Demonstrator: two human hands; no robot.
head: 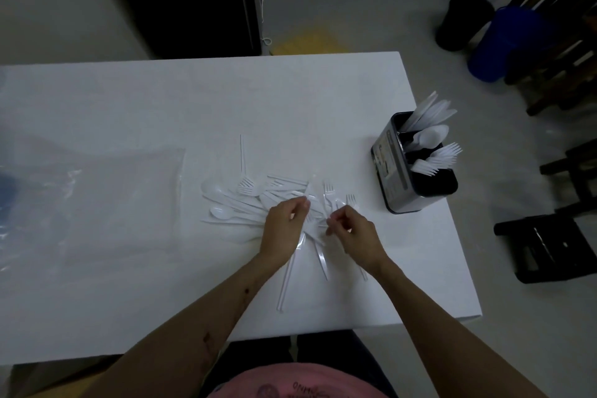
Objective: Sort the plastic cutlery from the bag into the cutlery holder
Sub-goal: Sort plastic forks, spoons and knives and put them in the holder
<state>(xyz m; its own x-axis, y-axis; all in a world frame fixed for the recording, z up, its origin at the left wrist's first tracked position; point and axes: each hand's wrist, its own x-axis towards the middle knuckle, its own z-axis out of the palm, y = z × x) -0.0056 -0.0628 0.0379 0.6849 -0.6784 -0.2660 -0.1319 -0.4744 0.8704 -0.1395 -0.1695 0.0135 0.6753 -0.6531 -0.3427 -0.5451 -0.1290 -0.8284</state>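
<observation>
both hands [318, 229] over cutlery pile [258, 203] (grips unclear), bag [97, 203] cut off

Your bare left hand [284, 229] and bare right hand [352, 229] sit close together, fingers curled, forearms angled inward.

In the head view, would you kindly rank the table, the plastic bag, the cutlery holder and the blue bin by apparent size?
1. table
2. plastic bag
3 and 4. cutlery holder and blue bin: look alike, and the bin is farther away, so unranked.

Bare table [339, 126] lies between cutlery pile [258, 200] and cutlery holder [415, 165].
</observation>
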